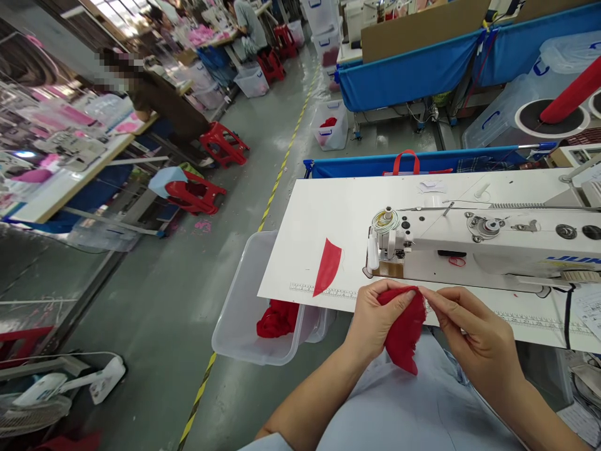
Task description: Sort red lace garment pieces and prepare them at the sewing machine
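Note:
A piece of red fabric [402, 335] hangs from my hands in front of the table's near edge, over my lap. My left hand [378, 319] is closed on its upper part, thumb on top. At the top right corner of the cloth, my right hand [474, 329] pinches the edge between thumb and fingertips. Just beyond the hands stands a white sewing machine [436, 235], its needle end nearest my left hand. A smaller curved red fabric piece [327, 268] lies flat on the white tabletop [300, 232], left of the machine.
Below the table's left end, a clear plastic bin [235, 313] holds red cloth. A blue fabric trough [347, 166] runs along the table's far edge. Red thread cone [570, 94] stands far right. Across the aisle, a person [159, 100] sits on a red stool [225, 144].

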Action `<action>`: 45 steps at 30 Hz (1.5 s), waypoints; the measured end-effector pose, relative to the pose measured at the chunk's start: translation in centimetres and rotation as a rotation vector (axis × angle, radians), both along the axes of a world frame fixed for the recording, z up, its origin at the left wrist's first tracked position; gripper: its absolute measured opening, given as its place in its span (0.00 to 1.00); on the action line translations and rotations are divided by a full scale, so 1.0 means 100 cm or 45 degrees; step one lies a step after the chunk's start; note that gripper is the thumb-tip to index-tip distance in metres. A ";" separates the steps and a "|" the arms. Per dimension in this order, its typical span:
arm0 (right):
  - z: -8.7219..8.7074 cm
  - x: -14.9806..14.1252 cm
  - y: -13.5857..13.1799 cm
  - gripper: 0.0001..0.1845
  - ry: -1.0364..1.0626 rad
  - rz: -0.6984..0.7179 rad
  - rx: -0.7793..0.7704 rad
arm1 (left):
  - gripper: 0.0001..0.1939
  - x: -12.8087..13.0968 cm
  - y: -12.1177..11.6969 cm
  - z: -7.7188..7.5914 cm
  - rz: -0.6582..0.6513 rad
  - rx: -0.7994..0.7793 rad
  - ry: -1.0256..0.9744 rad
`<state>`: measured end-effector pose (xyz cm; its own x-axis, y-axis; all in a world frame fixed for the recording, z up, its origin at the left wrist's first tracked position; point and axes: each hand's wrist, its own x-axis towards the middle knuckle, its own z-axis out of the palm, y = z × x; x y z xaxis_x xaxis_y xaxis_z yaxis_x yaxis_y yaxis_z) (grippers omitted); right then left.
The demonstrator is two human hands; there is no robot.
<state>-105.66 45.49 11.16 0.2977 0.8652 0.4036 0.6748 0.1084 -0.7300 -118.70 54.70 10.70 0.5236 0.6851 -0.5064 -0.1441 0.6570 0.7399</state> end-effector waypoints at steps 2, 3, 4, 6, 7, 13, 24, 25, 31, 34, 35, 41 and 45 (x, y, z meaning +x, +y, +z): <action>0.000 0.001 -0.002 0.25 -0.138 -0.049 0.015 | 0.17 0.001 0.000 0.002 0.005 0.036 0.037; 0.000 0.001 -0.003 0.26 -0.193 -0.070 0.015 | 0.18 0.002 -0.001 0.002 0.008 0.056 0.061; -0.001 0.001 -0.003 0.27 -0.240 -0.081 0.014 | 0.19 0.002 -0.001 0.003 0.010 0.076 0.085; -0.002 0.001 -0.003 0.28 -0.321 -0.094 0.021 | 0.20 0.002 -0.002 0.004 0.011 0.118 0.118; -0.003 0.001 -0.003 0.29 -0.356 -0.096 0.021 | 0.21 0.002 -0.002 0.004 0.012 0.138 0.127; -0.005 0.001 -0.002 0.28 -0.503 -0.098 -0.035 | 0.20 0.002 -0.003 0.005 0.014 0.219 0.170; -0.006 0.000 0.002 0.21 -0.175 -0.085 -0.038 | 0.16 0.003 -0.003 0.001 0.024 0.273 0.159; -0.006 0.000 0.003 0.19 0.006 -0.069 -0.048 | 0.16 0.003 -0.002 0.001 0.020 0.241 0.135; -0.009 -0.004 0.010 0.14 1.210 -0.032 -0.306 | 0.19 0.003 0.002 -0.001 -0.019 -0.030 0.021; -0.012 -0.006 0.010 0.15 1.633 -0.037 -0.405 | 0.19 0.004 0.003 0.001 -0.016 -0.073 -0.018; -0.013 -0.006 0.010 0.16 1.729 -0.032 -0.425 | 0.19 0.005 0.003 0.001 -0.018 -0.084 -0.030; -0.013 0.006 0.011 0.12 1.814 -0.007 -0.328 | 0.20 0.002 0.003 -0.003 -0.015 -0.143 -0.047; -0.010 0.011 0.007 0.09 1.172 -0.062 -0.215 | 0.19 0.000 0.001 -0.005 -0.026 -0.091 -0.024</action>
<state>-104.56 46.19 10.19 0.4752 0.8689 -0.1387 -0.1751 -0.0611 -0.9827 -118.72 54.82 10.21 0.5473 0.6363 -0.5436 -0.1435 0.7113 0.6881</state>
